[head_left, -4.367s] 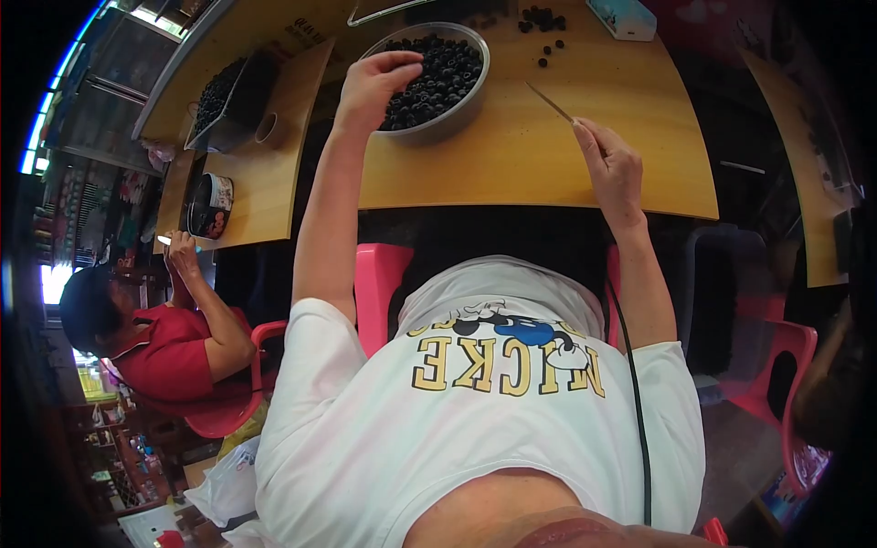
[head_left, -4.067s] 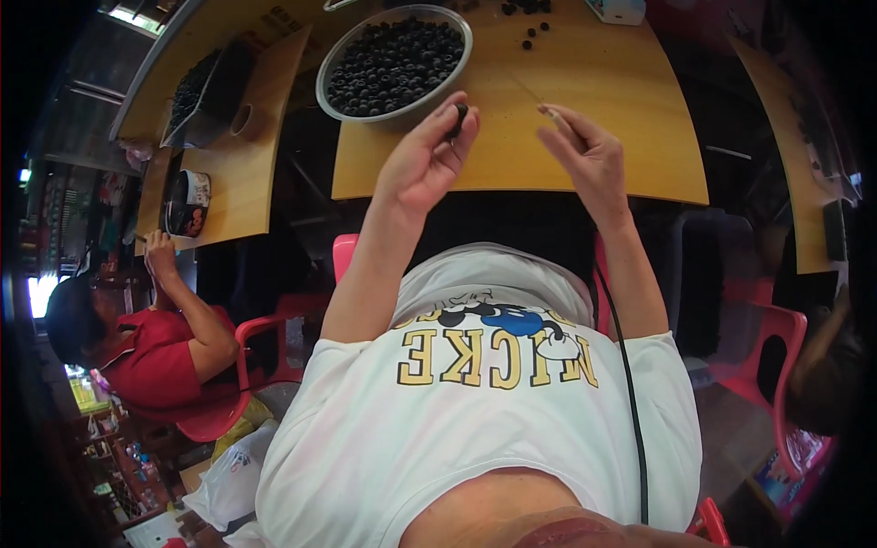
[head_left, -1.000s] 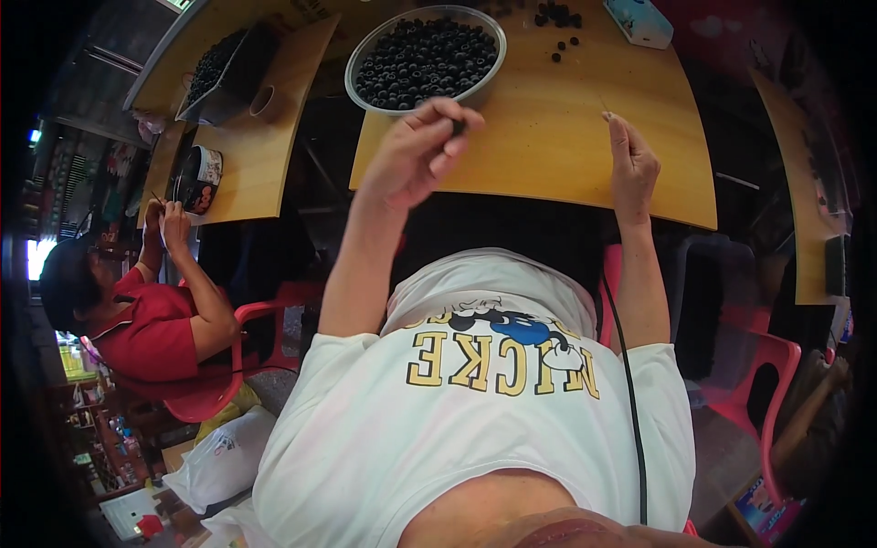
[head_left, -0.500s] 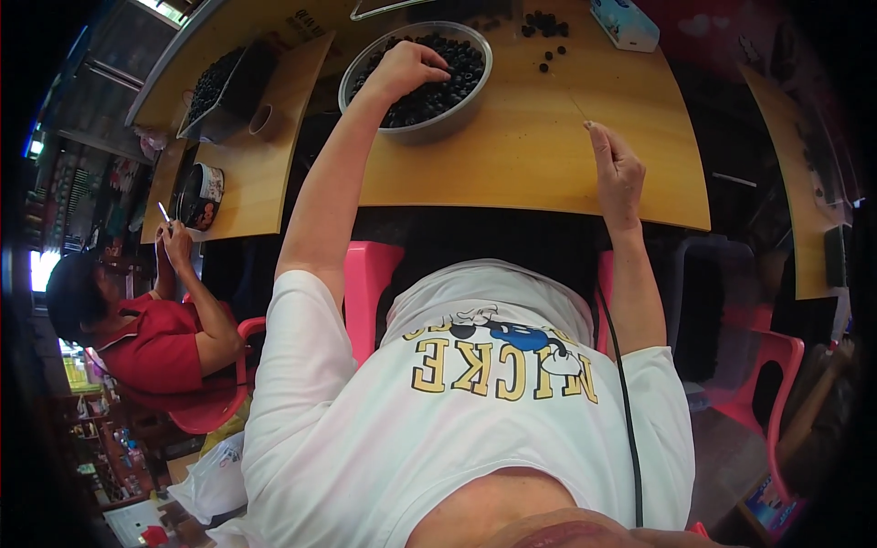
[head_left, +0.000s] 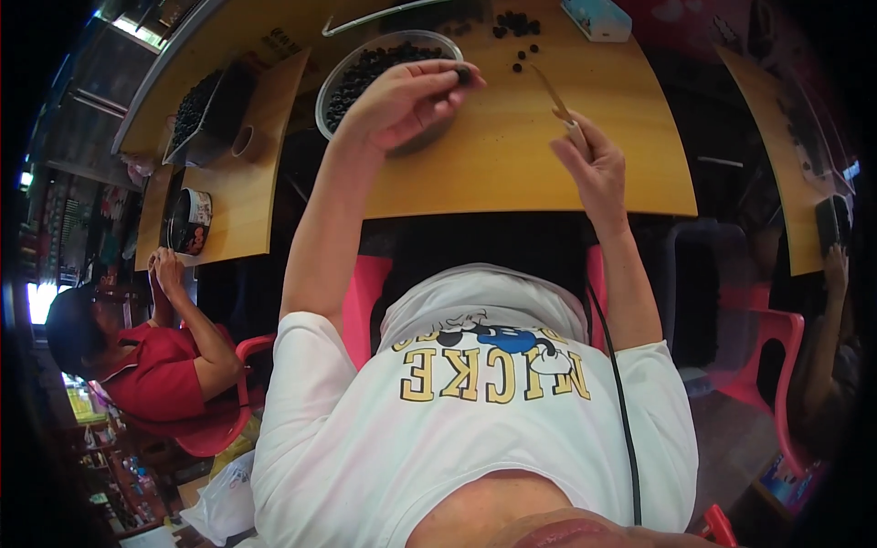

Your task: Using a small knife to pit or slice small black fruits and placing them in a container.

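My left hand (head_left: 402, 100) covers the near rim of the bowl (head_left: 340, 78), so part of the dark fruit in it is hidden. The berry (head_left: 464, 75) at my fingertips is half buried betw. thumb & finger; too small to tell its kind. My right hand (head_left: 594, 164) hides the lower end of the thin stick (head_left: 551, 89). Top edge cuts off the tray (head_left: 365, 18) & the loose berry pile (head_left: 513, 20). Person at far right (head_left: 827, 347) is mostly lost in the dark rim.
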Demonstrator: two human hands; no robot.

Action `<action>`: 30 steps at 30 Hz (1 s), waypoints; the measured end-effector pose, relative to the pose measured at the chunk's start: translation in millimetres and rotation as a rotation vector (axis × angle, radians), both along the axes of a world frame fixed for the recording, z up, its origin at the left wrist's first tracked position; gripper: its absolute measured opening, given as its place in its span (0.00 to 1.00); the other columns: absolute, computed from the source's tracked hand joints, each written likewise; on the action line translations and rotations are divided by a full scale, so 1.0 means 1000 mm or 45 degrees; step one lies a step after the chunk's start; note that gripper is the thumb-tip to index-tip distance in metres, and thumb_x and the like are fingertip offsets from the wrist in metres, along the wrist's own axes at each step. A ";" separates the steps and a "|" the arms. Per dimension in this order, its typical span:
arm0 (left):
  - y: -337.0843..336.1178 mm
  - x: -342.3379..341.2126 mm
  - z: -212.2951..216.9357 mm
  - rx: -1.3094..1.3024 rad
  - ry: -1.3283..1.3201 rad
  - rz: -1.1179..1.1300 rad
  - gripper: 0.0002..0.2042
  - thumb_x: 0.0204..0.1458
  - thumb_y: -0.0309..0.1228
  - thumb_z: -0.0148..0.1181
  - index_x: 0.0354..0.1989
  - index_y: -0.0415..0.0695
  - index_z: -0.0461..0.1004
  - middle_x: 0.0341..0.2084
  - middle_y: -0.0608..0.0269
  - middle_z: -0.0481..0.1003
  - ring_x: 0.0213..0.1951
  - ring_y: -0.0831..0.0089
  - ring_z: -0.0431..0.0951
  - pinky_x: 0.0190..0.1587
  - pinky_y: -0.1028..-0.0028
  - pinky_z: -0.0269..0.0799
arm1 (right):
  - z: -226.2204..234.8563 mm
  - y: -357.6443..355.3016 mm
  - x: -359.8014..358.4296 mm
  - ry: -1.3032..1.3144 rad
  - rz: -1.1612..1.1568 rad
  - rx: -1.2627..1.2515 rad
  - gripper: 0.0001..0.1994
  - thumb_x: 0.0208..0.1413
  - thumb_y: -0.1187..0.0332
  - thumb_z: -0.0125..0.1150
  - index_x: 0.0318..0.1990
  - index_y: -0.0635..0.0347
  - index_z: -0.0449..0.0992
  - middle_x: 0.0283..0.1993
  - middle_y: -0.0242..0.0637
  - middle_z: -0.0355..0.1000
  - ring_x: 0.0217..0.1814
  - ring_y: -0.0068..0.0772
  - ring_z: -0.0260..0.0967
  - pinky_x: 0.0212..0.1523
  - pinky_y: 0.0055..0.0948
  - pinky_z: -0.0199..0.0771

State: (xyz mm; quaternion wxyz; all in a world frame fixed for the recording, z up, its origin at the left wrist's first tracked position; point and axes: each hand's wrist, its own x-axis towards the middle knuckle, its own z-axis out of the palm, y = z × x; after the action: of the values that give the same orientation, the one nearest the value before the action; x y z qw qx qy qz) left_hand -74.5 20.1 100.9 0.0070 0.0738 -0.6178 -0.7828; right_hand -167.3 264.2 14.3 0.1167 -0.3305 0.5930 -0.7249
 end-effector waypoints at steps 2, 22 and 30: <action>0.024 0.011 -0.006 0.096 -0.033 -0.114 0.13 0.58 0.24 0.51 0.49 0.34 0.72 0.34 0.64 0.75 0.24 0.88 0.70 0.25 0.89 0.68 | 0.008 -0.005 0.013 0.086 0.017 -0.006 0.12 0.57 0.71 0.61 0.48 0.63 0.77 0.26 0.19 0.58 0.26 0.13 0.52 0.26 0.16 0.53; 0.092 0.024 -0.085 0.888 -0.070 0.229 0.08 0.55 0.23 0.57 0.42 0.37 0.72 0.30 0.63 0.74 0.28 0.80 0.74 0.26 0.88 0.71 | 0.005 -0.007 0.025 0.752 -0.267 0.107 0.14 0.43 0.78 0.68 0.40 0.57 0.81 0.31 0.35 0.71 0.31 0.27 0.72 0.30 0.23 0.71; 0.082 0.033 -0.089 1.085 0.127 0.204 0.10 0.57 0.23 0.53 0.46 0.35 0.69 0.35 0.54 0.75 0.30 0.76 0.76 0.31 0.84 0.75 | 0.008 -0.004 0.024 1.343 -0.175 0.126 0.15 0.43 0.73 0.68 0.42 0.54 0.78 0.28 0.34 0.71 0.26 0.33 0.72 0.25 0.26 0.70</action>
State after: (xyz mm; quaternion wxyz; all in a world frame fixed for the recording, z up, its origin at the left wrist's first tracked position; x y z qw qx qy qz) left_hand -41.5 102.5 12.1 0.0663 0.0799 -0.2310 -0.9674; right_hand -143.7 259.9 21.9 -0.2296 -0.6044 0.6251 -0.4374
